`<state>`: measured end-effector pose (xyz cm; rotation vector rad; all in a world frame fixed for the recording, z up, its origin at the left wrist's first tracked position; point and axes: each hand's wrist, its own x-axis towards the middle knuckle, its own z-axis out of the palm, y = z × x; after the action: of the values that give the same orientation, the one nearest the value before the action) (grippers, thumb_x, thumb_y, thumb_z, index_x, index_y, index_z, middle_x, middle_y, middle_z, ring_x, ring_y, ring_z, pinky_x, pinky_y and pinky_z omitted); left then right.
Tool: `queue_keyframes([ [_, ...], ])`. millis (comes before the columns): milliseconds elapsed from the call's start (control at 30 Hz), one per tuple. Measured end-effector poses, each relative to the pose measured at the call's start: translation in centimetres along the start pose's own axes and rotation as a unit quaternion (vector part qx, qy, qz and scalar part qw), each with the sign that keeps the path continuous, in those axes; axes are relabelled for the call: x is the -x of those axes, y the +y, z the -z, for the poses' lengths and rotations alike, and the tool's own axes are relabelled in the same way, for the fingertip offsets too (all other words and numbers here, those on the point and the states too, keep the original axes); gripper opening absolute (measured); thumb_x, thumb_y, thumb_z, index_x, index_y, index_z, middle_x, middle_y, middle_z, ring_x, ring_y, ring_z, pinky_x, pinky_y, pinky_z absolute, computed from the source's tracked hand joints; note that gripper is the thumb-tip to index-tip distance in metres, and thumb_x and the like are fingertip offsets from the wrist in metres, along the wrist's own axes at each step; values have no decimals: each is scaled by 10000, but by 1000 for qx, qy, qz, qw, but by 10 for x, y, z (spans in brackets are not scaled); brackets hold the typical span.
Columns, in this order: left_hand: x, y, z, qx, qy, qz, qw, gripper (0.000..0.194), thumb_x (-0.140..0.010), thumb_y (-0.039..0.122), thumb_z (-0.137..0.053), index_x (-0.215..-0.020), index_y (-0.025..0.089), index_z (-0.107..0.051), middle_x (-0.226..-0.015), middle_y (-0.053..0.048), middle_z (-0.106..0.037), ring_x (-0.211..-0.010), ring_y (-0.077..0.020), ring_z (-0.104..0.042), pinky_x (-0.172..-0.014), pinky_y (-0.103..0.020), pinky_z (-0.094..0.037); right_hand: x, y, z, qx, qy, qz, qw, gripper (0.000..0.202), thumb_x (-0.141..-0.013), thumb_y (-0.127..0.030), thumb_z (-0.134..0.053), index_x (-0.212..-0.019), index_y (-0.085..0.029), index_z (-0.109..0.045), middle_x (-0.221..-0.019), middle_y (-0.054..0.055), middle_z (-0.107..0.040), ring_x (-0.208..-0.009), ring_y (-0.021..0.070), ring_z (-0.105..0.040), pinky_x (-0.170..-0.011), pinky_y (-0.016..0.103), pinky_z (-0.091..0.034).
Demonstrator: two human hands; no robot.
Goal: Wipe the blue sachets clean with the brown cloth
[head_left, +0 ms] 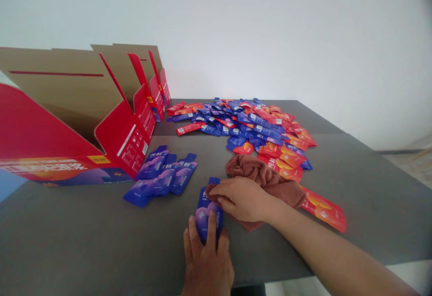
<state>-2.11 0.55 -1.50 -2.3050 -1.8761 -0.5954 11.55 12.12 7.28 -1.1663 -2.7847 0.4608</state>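
Note:
A blue-purple pouch [202,217] lies flat on the grey table [84,237] in front of me, its narrow spout end pointing away. My left hand [207,255] rests on its near end, fingers spread and pressing it against the tabletop. Bunched in my right hand [245,199] is a brown cloth [258,170], which touches the pouch's upper part. The fingers of that hand are closed around the cloth, and part of the pouch is hidden under them. To the left, several similar blue pouches [158,181] overlap in a small group.
Red open cartons [124,145] stand in a row along the left side. A large heap of blue and red-orange pouches [243,120] spreads across the back. One red-orange pouch [326,210] lies beside my right forearm, partly under the cloth. A pale wall [236,30] rises behind the table.

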Motion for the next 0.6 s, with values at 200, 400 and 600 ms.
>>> queue_keyframes([
  [200, 0, 1, 0, 14, 6, 9, 1000, 307, -651, 282, -682, -956, 253, -672, -1263, -45, -550, -1211, -440, -366, -964, -580, -375, 3, -1, 3, -47, -23, 72, 996, 290, -843, -182, -430, -1053, -229, -623, -963, 23, -639, -849, 154, -573, -709, 258, -369],
  [400, 0, 2, -1, 8, 10, 10, 1000, 298, -651, 272, -684, -948, 256, -671, -1263, -41, -550, -1225, -426, -357, -977, -577, -365, 2, 0, 3, -56, -32, 62, 996, 320, -816, -152, -430, -1049, -225, -636, -964, 31, -638, -849, 162, -571, -715, 263, -374],
  [600, -1, 0, 2, 9, -3, 8, 1000, 300, -638, 268, -696, -936, 254, -672, -1287, -42, -534, -1223, -428, -361, -978, -573, -365, -1, 3, -1, -19, -3, -4, 1000, 317, -836, -176, -418, -1072, -230, -622, -961, 39, -639, -875, 174, -569, -742, 278, -372],
])
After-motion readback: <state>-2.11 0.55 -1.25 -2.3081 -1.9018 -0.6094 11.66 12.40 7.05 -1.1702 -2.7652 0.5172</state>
